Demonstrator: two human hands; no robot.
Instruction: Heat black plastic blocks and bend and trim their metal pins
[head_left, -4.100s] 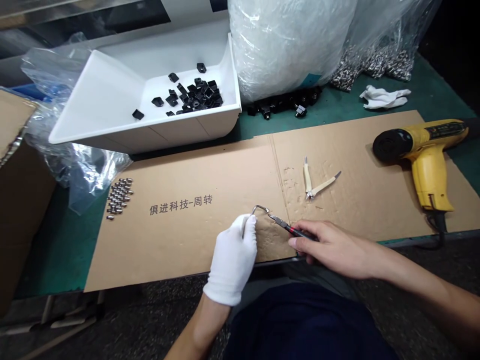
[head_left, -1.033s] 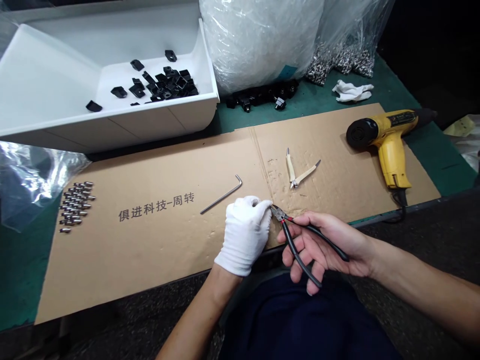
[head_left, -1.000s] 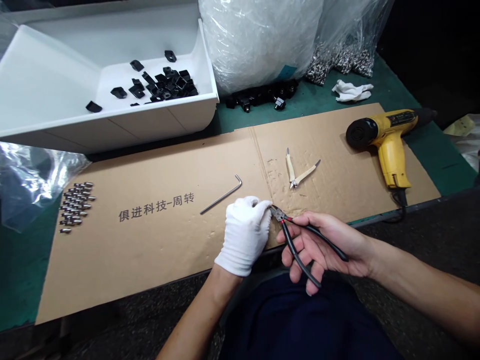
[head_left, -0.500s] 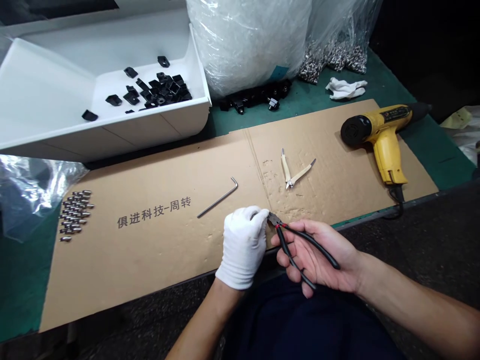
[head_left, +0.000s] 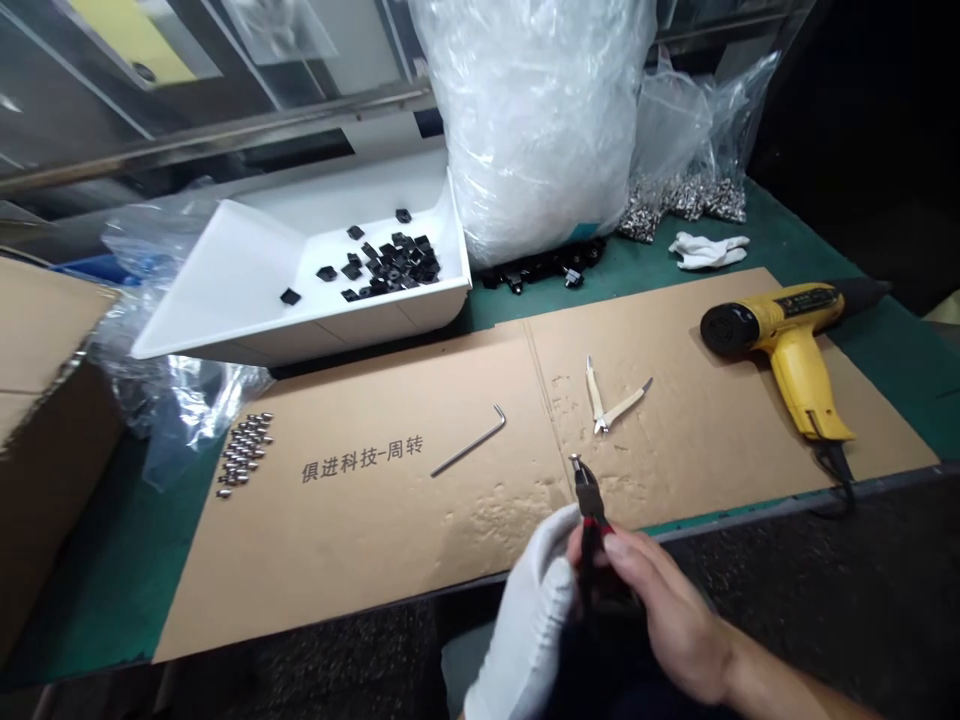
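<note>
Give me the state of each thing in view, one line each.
Left hand: white-gloved, beside the pliers.
Right hand: bare, gripping the pliers.
Pliers: held upright, tips up.
Heat gun: lying on the cardboard.
Small cutters: handles spread open.
Hex key: lying loose.
White tray: holding black pieces.
Plastic sack: full, bulging.
Spare glove: crumpled.

Printed on the cardboard sheet (head_left: 390,545), dark characters (head_left: 362,458) read 俱进科技-周转. The heat gun (head_left: 787,345) has a dark label (head_left: 806,300) on its yellow body; from here, I can't read its small lettering.
</note>
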